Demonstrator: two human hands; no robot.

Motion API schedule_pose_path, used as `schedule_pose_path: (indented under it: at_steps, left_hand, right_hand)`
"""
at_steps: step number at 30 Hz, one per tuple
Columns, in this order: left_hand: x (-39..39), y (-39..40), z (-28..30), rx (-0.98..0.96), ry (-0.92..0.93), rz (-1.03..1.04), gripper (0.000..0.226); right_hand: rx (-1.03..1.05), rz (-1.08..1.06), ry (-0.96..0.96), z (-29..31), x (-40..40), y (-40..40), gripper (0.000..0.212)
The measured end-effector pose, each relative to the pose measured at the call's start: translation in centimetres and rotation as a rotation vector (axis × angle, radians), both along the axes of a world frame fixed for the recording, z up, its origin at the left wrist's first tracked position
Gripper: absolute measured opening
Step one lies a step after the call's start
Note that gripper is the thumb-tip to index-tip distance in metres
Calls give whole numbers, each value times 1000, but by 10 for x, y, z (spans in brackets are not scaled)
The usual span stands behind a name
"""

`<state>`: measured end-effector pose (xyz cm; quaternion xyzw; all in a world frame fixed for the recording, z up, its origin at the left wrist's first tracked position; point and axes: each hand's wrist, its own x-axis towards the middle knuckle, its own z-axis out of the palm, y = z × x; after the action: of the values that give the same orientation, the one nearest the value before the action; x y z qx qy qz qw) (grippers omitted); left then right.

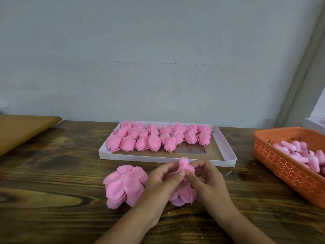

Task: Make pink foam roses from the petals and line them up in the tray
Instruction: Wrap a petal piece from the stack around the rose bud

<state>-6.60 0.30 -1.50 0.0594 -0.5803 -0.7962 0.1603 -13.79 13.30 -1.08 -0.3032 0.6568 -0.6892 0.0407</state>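
Here, at lower centre, left hand and right hand fingers pinch a half-formed rose; petals should wrap snugly, evenly.

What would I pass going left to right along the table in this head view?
Tan board → stack of loose pink petals → left hand → half-made rose pinched by both hands → right hand → orange basket of pink buds. The white tray sits behind.
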Motion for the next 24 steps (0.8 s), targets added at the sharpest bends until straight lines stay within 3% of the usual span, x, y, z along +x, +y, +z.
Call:
schedule_pose_path:
  at_steps: [6,12,17,24]
  left_hand:
    - [-1,-1,0,11,1,60,38]
    - [-1,0,3,5,-24,108,36]
    - [1,1,5,23,-29,93,36]
    - [2,2,3,29,-44,88,35]
  right_hand:
    - [-11,76,-68,0,-4,0,28]
    - [-26,152,-120,2,-3,1,16]
    - [-41,193,-189,8,-1,4,18]
    - [0,179,-132,6,-1,3,16]
